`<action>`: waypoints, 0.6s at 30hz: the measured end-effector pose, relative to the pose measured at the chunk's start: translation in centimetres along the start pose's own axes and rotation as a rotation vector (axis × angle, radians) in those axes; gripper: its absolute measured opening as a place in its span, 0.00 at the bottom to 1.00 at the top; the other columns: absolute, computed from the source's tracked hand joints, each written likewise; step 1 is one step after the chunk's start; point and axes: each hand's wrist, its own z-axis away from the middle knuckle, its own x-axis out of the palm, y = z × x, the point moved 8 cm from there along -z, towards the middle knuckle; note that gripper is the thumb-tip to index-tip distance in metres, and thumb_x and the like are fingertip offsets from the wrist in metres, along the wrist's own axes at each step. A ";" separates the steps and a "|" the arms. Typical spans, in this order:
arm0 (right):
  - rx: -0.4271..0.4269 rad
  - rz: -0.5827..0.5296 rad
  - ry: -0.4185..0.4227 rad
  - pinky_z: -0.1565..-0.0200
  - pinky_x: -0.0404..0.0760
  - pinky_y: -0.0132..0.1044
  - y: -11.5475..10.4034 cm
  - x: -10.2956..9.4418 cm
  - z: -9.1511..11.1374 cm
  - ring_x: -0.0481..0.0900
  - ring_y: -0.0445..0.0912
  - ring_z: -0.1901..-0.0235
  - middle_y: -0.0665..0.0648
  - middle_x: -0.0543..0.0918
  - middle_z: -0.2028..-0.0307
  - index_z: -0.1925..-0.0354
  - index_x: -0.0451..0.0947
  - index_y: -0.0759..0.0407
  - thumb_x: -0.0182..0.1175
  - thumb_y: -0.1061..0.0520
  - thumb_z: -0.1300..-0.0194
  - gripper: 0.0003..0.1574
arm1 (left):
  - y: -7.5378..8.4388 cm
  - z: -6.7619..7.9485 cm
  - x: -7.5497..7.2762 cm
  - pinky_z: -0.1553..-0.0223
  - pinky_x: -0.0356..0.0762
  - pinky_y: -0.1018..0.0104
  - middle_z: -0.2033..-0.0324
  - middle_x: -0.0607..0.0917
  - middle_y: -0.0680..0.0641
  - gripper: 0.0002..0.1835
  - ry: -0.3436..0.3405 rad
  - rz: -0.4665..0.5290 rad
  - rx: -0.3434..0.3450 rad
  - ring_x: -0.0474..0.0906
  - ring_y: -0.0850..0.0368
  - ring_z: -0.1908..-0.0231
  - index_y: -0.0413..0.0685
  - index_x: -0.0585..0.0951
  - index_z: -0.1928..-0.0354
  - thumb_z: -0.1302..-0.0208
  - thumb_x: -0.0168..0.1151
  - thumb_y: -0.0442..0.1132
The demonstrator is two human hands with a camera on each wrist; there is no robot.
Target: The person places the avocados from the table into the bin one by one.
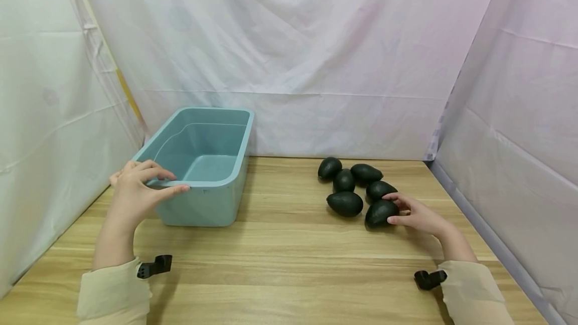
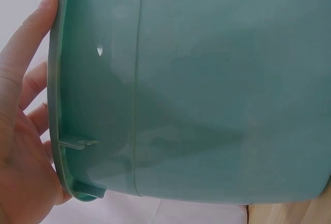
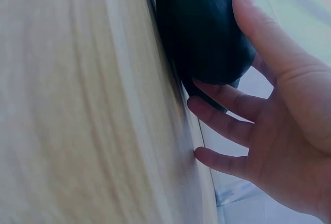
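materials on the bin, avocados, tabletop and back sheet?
Bin: likely moulded plastic, smooth satin finish; rounded rim, ribs under the lip, soft highlights.
Avocados: dark, mostly smooth, faint sheen; real skin or plastic replicas, can't tell.
Tabletop: wood or wood-look laminate, low sheen; streaky grain shows, core doesn't.
Back sheet: probably thin fabric, maybe plastic sheeting, fairly matt; creases and soft folds.

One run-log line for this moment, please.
left grip: holding bin rim | right grip: fingers around nearest avocado | other five avocados: on table
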 end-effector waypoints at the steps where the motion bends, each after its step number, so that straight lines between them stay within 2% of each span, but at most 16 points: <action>1: 0.001 -0.001 0.001 0.48 0.68 0.58 0.0 0.0 0.0 0.70 0.59 0.47 0.64 0.73 0.49 0.36 0.64 0.60 0.66 0.54 0.38 0.37 | 0.0 0.0 0.0 0.53 0.40 0.43 0.73 0.80 0.52 0.13 0.001 -0.001 0.001 0.60 0.53 0.63 0.47 0.86 0.74 0.63 0.82 0.40; 18: -0.007 -0.008 0.007 0.51 0.69 0.55 0.0 -0.1 0.2 0.71 0.57 0.50 0.62 0.73 0.53 0.37 0.64 0.61 0.66 0.55 0.38 0.35 | 0.0 0.1 -0.1 0.51 0.40 0.42 0.74 0.80 0.52 0.13 0.020 0.015 0.011 0.63 0.54 0.63 0.49 0.85 0.75 0.64 0.82 0.39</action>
